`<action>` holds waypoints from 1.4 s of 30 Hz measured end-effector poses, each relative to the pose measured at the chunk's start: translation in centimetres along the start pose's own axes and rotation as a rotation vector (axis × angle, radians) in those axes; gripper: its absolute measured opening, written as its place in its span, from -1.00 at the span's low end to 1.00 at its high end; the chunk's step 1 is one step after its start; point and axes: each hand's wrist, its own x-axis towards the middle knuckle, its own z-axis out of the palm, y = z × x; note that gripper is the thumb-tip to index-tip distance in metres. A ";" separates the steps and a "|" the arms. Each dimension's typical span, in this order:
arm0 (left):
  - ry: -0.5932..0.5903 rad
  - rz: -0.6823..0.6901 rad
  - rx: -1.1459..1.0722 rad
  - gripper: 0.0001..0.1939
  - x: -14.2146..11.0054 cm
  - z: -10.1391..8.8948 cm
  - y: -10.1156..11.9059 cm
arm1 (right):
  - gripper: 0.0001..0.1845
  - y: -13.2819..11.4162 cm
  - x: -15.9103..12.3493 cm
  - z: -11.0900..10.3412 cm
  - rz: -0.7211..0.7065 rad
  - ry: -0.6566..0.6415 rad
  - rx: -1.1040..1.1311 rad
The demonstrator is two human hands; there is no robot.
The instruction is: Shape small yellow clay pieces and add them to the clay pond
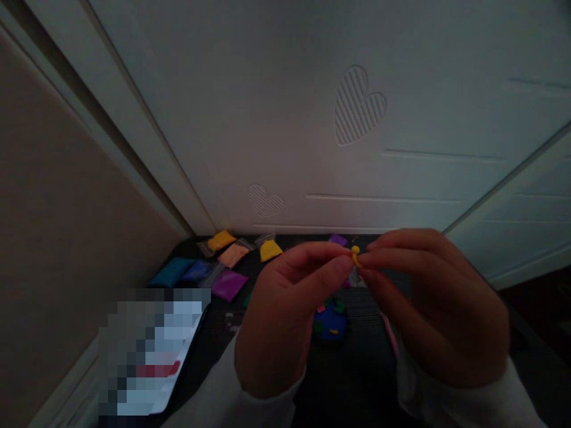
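My left hand (285, 315) and my right hand (435, 309) are raised together above a dark mat (357, 368). The fingertips of both hands pinch one small yellow piece of clay (355, 255) between them. Both hands are closed in a pinch. Below them on the mat lies a blue clay shape (331, 324) with small green, pink and yellow bits on it. White sleeves cover both wrists.
Small bags of clay lie at the back left of the mat: orange (220, 240), peach (232, 254), yellow (270, 249), teal (172, 271), blue (196, 270), purple (229, 284). A printed sheet (151, 356) lies at the left. A white panel with heart shapes (359, 107) stands close behind.
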 end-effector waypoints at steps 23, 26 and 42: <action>-0.038 0.005 0.158 -0.91 0.0 -0.5 1.0 | -0.77 -0.2 -0.1 -0.9 -0.011 -0.098 0.054; -0.061 0.030 0.144 -0.90 0.1 -0.8 0.8 | -0.79 -0.1 -0.1 -0.7 0.006 -0.095 0.074; -0.032 0.153 0.080 -0.87 0.4 -0.8 0.9 | -0.79 -0.1 -0.2 -0.2 0.017 -0.075 0.045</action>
